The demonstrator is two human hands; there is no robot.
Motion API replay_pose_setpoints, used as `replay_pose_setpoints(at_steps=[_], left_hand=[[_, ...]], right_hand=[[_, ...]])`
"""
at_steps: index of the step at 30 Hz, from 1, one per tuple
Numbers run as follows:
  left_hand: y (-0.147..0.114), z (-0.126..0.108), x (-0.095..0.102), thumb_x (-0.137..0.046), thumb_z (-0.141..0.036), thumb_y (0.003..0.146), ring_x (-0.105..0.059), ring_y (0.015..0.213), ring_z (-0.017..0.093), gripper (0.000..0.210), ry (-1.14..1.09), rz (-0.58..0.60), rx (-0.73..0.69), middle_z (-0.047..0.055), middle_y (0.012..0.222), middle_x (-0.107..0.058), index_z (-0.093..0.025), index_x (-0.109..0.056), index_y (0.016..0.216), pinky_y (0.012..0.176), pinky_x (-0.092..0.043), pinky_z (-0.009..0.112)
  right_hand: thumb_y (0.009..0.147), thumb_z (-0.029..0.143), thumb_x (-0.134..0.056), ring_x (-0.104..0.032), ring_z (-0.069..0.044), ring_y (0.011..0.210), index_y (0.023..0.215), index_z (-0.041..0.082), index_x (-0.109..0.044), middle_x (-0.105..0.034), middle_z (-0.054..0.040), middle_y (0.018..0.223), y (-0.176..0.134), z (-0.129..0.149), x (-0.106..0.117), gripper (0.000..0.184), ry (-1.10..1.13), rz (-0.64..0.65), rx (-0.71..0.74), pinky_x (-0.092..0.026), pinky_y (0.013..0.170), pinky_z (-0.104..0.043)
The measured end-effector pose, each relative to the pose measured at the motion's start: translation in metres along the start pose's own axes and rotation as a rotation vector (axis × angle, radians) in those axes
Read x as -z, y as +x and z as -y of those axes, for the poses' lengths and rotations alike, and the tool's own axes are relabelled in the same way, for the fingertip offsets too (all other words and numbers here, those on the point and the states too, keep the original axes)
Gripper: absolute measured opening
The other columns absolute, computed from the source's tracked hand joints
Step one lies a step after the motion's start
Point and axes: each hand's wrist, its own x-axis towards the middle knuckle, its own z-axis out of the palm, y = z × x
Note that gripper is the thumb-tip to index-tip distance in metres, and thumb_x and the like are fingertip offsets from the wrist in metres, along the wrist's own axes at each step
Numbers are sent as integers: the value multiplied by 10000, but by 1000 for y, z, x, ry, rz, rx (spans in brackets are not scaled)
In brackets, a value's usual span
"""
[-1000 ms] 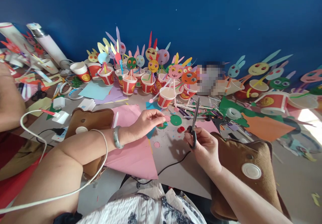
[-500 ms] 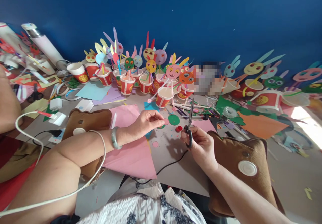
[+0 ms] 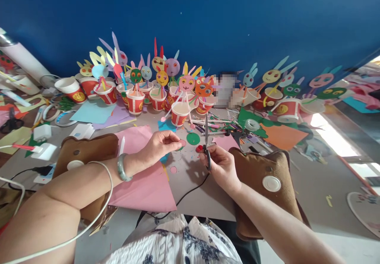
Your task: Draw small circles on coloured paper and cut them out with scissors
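Note:
Over the table, my left hand [image 3: 163, 147] pinches a small pink paper circle [image 3: 183, 142] between thumb and fingertips. My right hand [image 3: 222, 165] grips black-handled scissors [image 3: 206, 137] by their loops, blades pointing away from me and apart from the circle. Between the hands lie a green paper disc [image 3: 193, 139] and small red paper pieces [image 3: 199, 149]. Another small pink circle [image 3: 173, 169] rests nearer to me. Large pink paper [image 3: 145, 188] spreads beneath my left forearm.
Paper cups [image 3: 179, 113] with paper rabbit figures line the blue wall [image 3: 190, 14]. Brown plush cushions [image 3: 255, 200] lie by both arms. A white cable [image 3: 101, 212] loops over my left forearm. Pens [image 3: 213, 124], tape [image 3: 252, 125] and orange paper [image 3: 283, 137] lie to the right.
The view has turned right, so the scene shifts left. Both hands keep nearly the same places over the table, still holding the pink circle and the scissors.

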Motion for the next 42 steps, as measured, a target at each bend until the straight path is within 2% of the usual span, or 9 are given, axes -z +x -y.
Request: replay_pose_setpoints(at_steps=[4, 8, 15, 21, 25, 30, 38, 42], left_hand=[[0, -3, -1, -711, -337, 788, -582, 733, 116, 189, -3, -31, 24, 7, 805, -660, -159, -649, 787, 714, -455, 255], [0, -9, -4, -710, -331, 782, -583, 709, 116, 185, -37, -47, 59, -10, 721, -635, -157, -651, 762, 714, -464, 256], [1, -10, -3, -673, -330, 793, -590, 690, 125, 183, -35, -51, 63, -5, 683, -637, -153, -648, 754, 704, -464, 267], [1, -10, -2, -598, -318, 828, -575, 692, 124, 189, -5, -78, 22, 3, 668, -619, -156, -619, 734, 693, -458, 257], [1, -9, -1, -593, -311, 837, -585, 696, 121, 177, -14, -54, 31, 2, 676, -626, -151, -642, 780, 694, -460, 252], [1, -5, 1, -637, -301, 821, -586, 707, 114, 163, -20, -17, 39, 7, 718, -649, -151, -633, 760, 688, -460, 242], [1, -5, -1, -705, -314, 775, -608, 743, 130, 182, -47, -28, 34, 28, 765, -684, -145, -641, 766, 720, -492, 268], [1, -2, 0, -717, -323, 775, -622, 762, 136, 196, -42, -11, 40, 41, 798, -701, -140, -647, 779, 737, -499, 276]], right_hand=[[710, 415, -810, -451, -92, 480, 708, 181, -621, -582, 12, 585, 0, 2, 0, 301, -14, -14, 6, -365, 408, -209], [731, 449, -788, -471, -100, 497, 707, 182, -621, -586, 4, 589, -1, 3, 1, 316, -17, -42, 28, -373, 411, -209], [685, 434, -830, -464, -98, 455, 702, 189, -627, -596, 5, 578, -1, 5, 1, 319, -4, -45, 24, -343, 363, -209], [729, 408, -803, -520, -103, 498, 736, 183, -660, -689, -38, 705, -1, 1, 4, 267, -24, -66, 35, -372, 376, -206], [735, 408, -798, -537, -109, 502, 763, 180, -677, -714, -53, 746, -2, 0, 4, 260, -41, -72, 30, -376, 365, -207], [736, 408, -795, -544, -114, 499, 757, 181, -673, -703, -46, 720, -2, 1, 3, 258, -42, -53, 32, -370, 360, -209], [736, 417, -792, -529, -115, 493, 727, 187, -650, -670, -37, 671, -1, 3, 3, 270, -34, -58, 46, -351, 348, -206], [699, 414, -823, -495, -108, 468, 712, 190, -640, -622, -6, 597, -1, 4, 2, 290, -21, -53, 33, -348, 358, -209]])
